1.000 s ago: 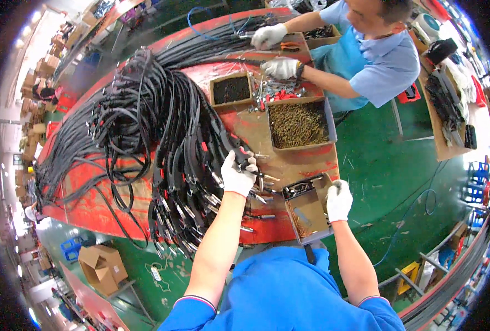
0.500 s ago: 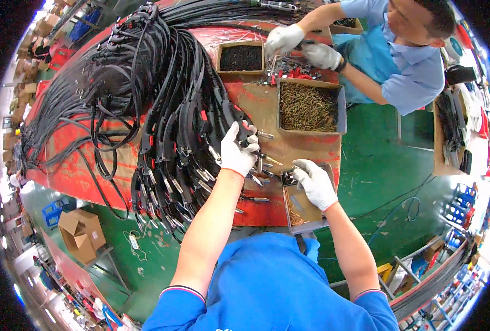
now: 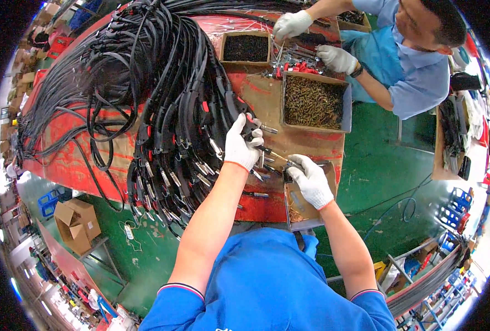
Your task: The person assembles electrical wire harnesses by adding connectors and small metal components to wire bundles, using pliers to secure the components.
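Observation:
In a white glove, my left hand (image 3: 243, 146) is closed around the black neck of a welding torch at the right edge of the pile. From this torch a thin brass tip (image 3: 278, 156) points toward my right hand (image 3: 311, 182), also gloved. The right fingers pinch together at the end of that tip; any small part between them is hidden. Many more black torches (image 3: 187, 118) with red triggers and silver metal ends lie heaped to the left. Beneath my right hand stands a shallow tray (image 3: 304, 224) holding thin copper-coloured pieces.
An open box (image 3: 282, 106) of small brass parts stands beyond my hands, with a box of black pieces (image 3: 246, 48) farther back. Across the red table (image 3: 57, 185), a gloved co-worker (image 3: 416, 77) handles metal tools. An opened carton (image 3: 76, 226) sits at lower left.
My right hand has shifted slightly left and its fingers have closed at the brass tip. The co-worker's hands have moved apart. The whole view has shifted slightly.

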`<control>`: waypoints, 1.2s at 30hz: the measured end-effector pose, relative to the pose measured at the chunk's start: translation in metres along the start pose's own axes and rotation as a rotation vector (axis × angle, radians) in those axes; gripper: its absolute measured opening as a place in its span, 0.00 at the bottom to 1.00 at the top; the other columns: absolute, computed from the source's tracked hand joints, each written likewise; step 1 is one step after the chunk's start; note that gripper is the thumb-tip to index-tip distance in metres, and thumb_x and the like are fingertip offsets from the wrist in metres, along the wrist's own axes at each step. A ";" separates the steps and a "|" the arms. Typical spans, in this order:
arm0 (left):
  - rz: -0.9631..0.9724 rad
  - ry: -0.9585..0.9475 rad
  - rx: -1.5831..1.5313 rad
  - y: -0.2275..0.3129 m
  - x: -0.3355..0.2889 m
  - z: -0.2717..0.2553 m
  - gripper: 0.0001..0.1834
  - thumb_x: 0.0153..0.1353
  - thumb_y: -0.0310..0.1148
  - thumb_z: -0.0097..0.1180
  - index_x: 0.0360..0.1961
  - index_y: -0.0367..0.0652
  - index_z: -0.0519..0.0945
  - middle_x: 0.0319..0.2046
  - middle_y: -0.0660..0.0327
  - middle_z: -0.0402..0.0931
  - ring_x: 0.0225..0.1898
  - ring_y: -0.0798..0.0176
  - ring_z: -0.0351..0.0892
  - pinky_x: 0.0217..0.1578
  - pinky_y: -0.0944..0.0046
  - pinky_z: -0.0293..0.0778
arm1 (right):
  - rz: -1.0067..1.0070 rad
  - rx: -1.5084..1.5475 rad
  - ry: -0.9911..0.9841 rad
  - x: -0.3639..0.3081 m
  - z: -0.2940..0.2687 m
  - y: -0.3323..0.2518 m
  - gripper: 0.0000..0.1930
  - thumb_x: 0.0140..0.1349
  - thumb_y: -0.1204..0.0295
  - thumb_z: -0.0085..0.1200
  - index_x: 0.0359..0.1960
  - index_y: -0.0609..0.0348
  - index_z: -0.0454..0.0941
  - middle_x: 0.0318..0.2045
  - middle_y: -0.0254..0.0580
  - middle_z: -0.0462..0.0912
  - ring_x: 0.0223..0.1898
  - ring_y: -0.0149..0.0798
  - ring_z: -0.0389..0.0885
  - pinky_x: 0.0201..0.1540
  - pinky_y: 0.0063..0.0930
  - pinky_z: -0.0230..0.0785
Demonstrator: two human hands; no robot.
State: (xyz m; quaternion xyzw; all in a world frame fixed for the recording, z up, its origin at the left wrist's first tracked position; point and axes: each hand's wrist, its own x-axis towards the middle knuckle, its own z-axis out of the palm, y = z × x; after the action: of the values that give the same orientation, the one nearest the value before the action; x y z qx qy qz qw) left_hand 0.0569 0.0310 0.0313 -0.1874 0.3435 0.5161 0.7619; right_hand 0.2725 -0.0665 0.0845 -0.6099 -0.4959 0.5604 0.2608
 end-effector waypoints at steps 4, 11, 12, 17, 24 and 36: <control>0.002 0.010 -0.010 -0.001 -0.003 0.005 0.10 0.74 0.43 0.54 0.44 0.49 0.79 0.35 0.61 0.78 0.24 0.68 0.69 0.19 0.72 0.60 | 0.021 -0.017 0.007 0.002 -0.003 0.012 0.18 0.69 0.70 0.58 0.57 0.65 0.77 0.51 0.50 0.86 0.53 0.39 0.84 0.59 0.32 0.74; -0.005 0.022 -0.014 0.000 -0.005 0.007 0.11 0.74 0.44 0.54 0.43 0.49 0.79 0.35 0.62 0.78 0.25 0.69 0.68 0.19 0.73 0.60 | 0.076 0.031 0.020 -0.001 -0.001 0.010 0.17 0.69 0.69 0.58 0.55 0.63 0.77 0.49 0.50 0.86 0.52 0.41 0.85 0.57 0.33 0.74; -0.028 -0.012 -0.035 0.001 -0.004 0.006 0.10 0.74 0.44 0.55 0.43 0.50 0.80 0.35 0.62 0.78 0.25 0.69 0.69 0.20 0.72 0.61 | 0.050 -0.005 0.026 -0.001 -0.002 0.008 0.17 0.70 0.67 0.58 0.55 0.63 0.78 0.48 0.50 0.86 0.51 0.42 0.85 0.57 0.34 0.75; -0.136 -0.050 -0.168 0.008 -0.002 0.005 0.12 0.72 0.46 0.56 0.44 0.50 0.80 0.36 0.65 0.78 0.26 0.70 0.69 0.19 0.74 0.61 | 0.015 -0.017 0.059 0.001 -0.003 0.008 0.16 0.71 0.64 0.56 0.54 0.62 0.78 0.48 0.52 0.86 0.50 0.46 0.85 0.56 0.36 0.75; -0.136 -0.083 -0.206 0.014 -0.009 0.012 0.19 0.71 0.50 0.58 0.48 0.45 0.77 0.38 0.65 0.79 0.25 0.71 0.71 0.18 0.75 0.60 | -0.023 -0.049 0.048 0.000 -0.004 -0.002 0.17 0.73 0.62 0.53 0.54 0.62 0.77 0.47 0.55 0.86 0.51 0.51 0.85 0.55 0.39 0.75; -0.134 -0.095 -0.110 0.007 -0.006 0.007 0.19 0.71 0.52 0.58 0.46 0.47 0.79 0.39 0.67 0.79 0.28 0.71 0.69 0.21 0.75 0.62 | -0.069 0.011 0.051 -0.008 -0.003 0.002 0.17 0.71 0.67 0.56 0.56 0.63 0.76 0.50 0.55 0.84 0.52 0.49 0.85 0.56 0.39 0.75</control>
State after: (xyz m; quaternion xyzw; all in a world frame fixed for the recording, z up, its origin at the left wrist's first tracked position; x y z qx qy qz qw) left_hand 0.0513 0.0344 0.0412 -0.2267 0.2650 0.4903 0.7987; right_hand 0.2773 -0.0738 0.0871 -0.6051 -0.5069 0.5379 0.2961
